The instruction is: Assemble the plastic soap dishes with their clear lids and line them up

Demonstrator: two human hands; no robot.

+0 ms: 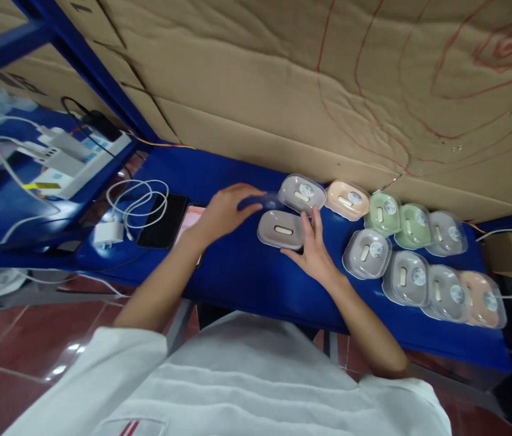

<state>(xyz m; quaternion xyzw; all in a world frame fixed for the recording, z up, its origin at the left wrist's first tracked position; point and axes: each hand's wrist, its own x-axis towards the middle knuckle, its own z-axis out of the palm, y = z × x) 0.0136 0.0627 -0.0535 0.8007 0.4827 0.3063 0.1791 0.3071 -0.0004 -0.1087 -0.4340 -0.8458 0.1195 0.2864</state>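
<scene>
A grey oval box [269,229] with a pale oblong piece on top lies on the blue table. My right hand [313,248] grips its right end, thumb at the front edge and fingers at the back. Left of the box, my left hand [229,209] is raised, thumb and fingers curved around a blurred, see-through piece [272,202] at their tips; its kind is not clear. Just behind stands another grey box [302,192] under a clear lid with a round sticker. Beside that is a peach box [347,200] of the same kind.
More lidded boxes stand in two rows at the right, including a green box [384,213] and a grey box [367,253]. Two phones, one a black phone [163,223], and a white charger [109,232] with coiled cable lie left. A cardboard wall [256,97] rises behind.
</scene>
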